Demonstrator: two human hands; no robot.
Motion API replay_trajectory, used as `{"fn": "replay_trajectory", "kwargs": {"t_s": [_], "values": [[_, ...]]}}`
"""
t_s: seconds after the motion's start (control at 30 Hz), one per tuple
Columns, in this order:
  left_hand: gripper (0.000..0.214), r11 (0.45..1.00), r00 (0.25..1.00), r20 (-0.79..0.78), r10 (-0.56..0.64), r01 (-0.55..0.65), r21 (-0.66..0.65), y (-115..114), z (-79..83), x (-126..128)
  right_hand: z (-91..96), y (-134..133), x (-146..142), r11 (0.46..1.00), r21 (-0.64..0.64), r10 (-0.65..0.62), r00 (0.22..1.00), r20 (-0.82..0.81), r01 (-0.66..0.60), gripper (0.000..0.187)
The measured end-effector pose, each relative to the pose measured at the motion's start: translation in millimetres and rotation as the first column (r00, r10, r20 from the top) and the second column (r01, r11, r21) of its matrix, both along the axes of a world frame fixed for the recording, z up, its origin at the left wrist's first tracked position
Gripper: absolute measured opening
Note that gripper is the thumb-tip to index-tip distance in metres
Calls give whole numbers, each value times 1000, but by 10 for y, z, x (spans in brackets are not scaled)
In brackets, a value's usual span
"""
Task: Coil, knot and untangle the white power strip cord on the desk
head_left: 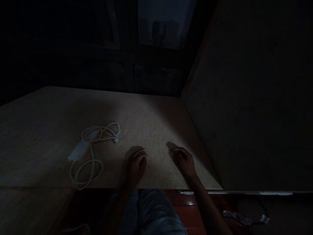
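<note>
My left hand (137, 164) rests near the front of the pale table, its fingers loosely bent and nothing in them. To the right, my right hand (185, 161) lies on the same surface, also holding nothing, with fingers half curled and pointing inward. A gap of bare tabletop separates the two hands. Left of my left hand, and apart from it, is a white power strip (78, 150). Its white cord (94, 160) loops over and in front of it, and the plug (115, 139) lies nearest to my left hand.
The marbled table (146, 117) meets a dark upright panel (249, 107) on the right. Behind it is a dark window (166, 29). My legs (154, 212) are under the front edge, above a reddish floor (188, 212). The room is very dim.
</note>
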State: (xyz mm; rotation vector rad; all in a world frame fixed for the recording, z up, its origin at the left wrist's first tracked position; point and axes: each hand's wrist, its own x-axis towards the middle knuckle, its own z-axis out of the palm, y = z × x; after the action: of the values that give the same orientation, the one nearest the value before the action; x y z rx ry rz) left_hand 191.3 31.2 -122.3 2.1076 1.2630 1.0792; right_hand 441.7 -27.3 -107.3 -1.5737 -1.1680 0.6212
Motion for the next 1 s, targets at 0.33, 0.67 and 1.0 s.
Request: {"fn": "replay_trajectory", "kwargs": {"t_s": [0.33, 0.67, 1.0], "values": [[23, 1000, 999, 50, 4, -3, -20, -17, -5, 10, -14, -6, 14, 1000, -7, 8, 999, 48, -8, 23], [23, 999, 997, 80, -21, 19, 27, -14, -34, 0, 15, -7, -3, 1000, 12, 11, 996, 90, -12, 28], [23, 1000, 994, 102, -27, 28, -5, 20, 17, 12, -7, -17, 10, 1000, 11, 23, 995, 97, -24, 28]]}}
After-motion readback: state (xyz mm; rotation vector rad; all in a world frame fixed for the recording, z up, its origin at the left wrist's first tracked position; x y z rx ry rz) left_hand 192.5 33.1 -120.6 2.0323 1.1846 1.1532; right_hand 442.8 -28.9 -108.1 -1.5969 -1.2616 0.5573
